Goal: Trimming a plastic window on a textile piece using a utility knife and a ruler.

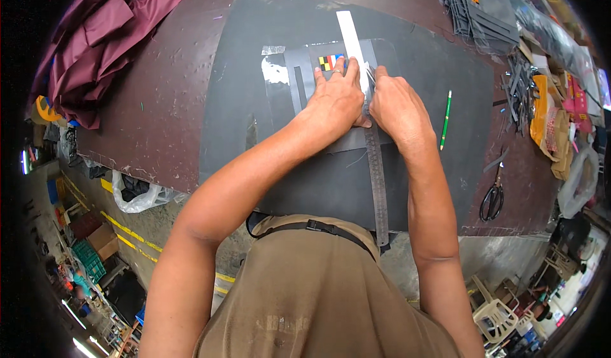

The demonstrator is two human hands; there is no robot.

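A long steel ruler (375, 167) is pinned flat by the left hand (336, 100), just above the middle of the frame, its fingers spread and pressed down over a dark grey fabric panel (305, 78) and the ruler's left edge. The right hand (398, 106) is closed around a small blade or marking tool (370, 77), only its thin metal tip showing; which of the two it is cannot be told. The tip is set against the ruler's right edge, beside the left fingertips.

The step in hand is judged to be a straight line drawn or cut along the ruler. It is best done with steady downward weight kept on the ruler near the tool, the tip held tight to the metal edge, and the left fingertips kept back from that edge. The ruler is long and overhangs the near edge of the table, so a slip or pivot is the likeliest fault.

The panel lies flat at the upper centre of the frame on a large black mat (242, 103). A small patch of yellow, red, blue and black (331, 61) is seen on it, with a pale strip (349, 30) running up from beneath the hands. It looks thin and limp, apt to shift unless held.

A green pencil (445, 119) lies to the right, black scissors (493, 196) at lower right, and maroon cloth (95, 40) at upper left.
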